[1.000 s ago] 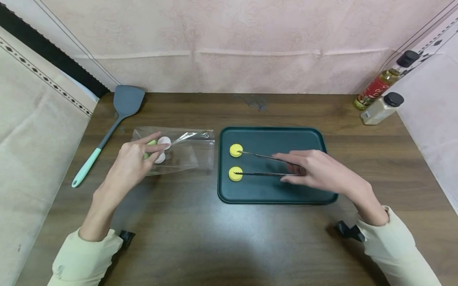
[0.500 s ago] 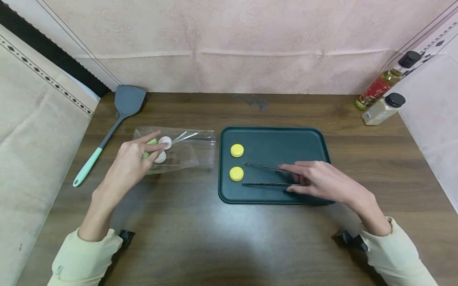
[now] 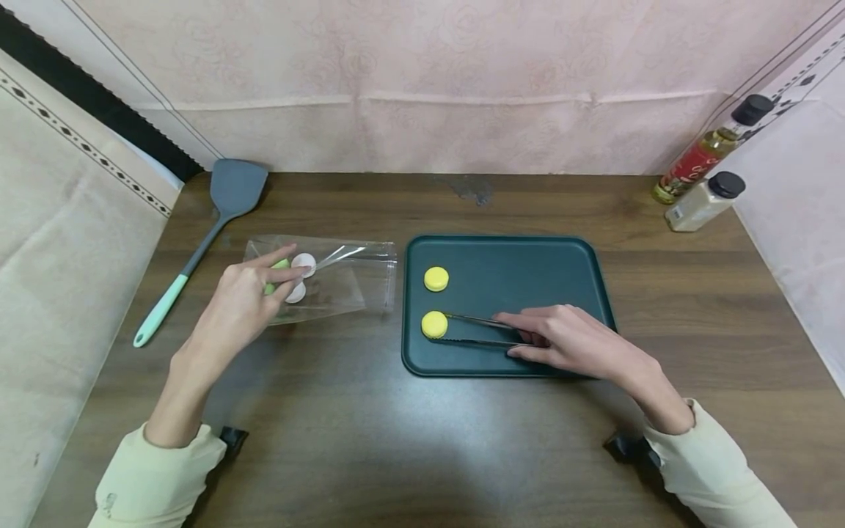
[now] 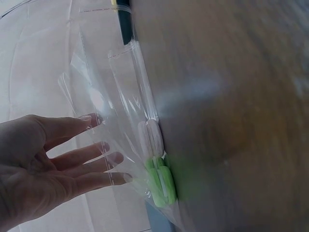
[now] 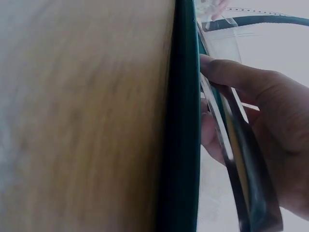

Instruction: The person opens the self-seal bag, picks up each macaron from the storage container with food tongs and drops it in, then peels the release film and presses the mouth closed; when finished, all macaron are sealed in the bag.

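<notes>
My right hand (image 3: 571, 341) holds metal tongs (image 3: 478, 342) between thumb and fingers. Their arms straddle the nearer yellow macaron (image 3: 434, 325) on the dark green tray (image 3: 528, 268); whether they touch it I cannot tell. Behind it lies a second yellow macaron (image 3: 436, 279). My left hand (image 3: 244, 293) is at the left end of a clear plastic bag (image 3: 370, 275), its fingers spread and fairly straight against the film in the left wrist view. White macarons (image 4: 151, 138) and green macarons (image 4: 161, 186) lie in the bag, partly hidden by my fingers in the head view.
A grey spatula (image 3: 227, 209) with a mint handle lies on the wooden table (image 3: 396, 440) at the left. At the back right stand an oil bottle (image 3: 693, 165) and a black-capped jar (image 3: 703, 202). Pale cloth (image 3: 429, 88) hangs behind the table.
The tong tips have gone from beside both yellow macarons, back to the right, then forward to either side of the nearer one. My left hand has stayed still on the bag.
</notes>
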A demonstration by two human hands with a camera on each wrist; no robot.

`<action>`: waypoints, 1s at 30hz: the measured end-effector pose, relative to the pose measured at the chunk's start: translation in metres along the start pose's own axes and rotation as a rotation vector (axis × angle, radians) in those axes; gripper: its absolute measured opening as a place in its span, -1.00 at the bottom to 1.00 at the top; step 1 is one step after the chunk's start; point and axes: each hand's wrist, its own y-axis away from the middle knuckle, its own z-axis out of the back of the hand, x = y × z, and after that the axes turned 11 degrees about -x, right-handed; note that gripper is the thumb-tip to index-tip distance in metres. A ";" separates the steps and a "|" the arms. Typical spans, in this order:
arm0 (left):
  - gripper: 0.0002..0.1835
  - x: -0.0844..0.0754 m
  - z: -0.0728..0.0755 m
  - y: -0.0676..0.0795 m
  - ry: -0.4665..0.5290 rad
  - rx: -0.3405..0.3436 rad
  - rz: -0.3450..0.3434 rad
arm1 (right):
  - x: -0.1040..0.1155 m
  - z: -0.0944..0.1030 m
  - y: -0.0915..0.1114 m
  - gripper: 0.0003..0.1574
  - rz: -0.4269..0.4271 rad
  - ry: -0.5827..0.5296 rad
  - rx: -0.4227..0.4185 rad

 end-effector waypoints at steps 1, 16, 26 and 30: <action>-0.74 0.000 0.000 0.000 0.000 0.000 -0.003 | 0.000 0.000 0.000 -0.43 0.007 0.003 -0.002; -0.72 -0.001 0.001 0.000 -0.004 -0.007 -0.010 | 0.007 0.004 -0.012 -0.43 0.038 0.005 -0.019; -0.73 0.000 0.001 0.000 -0.018 -0.006 -0.008 | 0.021 0.011 -0.049 -0.39 0.061 0.021 -0.058; -0.73 -0.001 0.001 0.000 -0.017 -0.003 -0.005 | 0.027 0.011 -0.067 -0.38 0.077 0.036 -0.062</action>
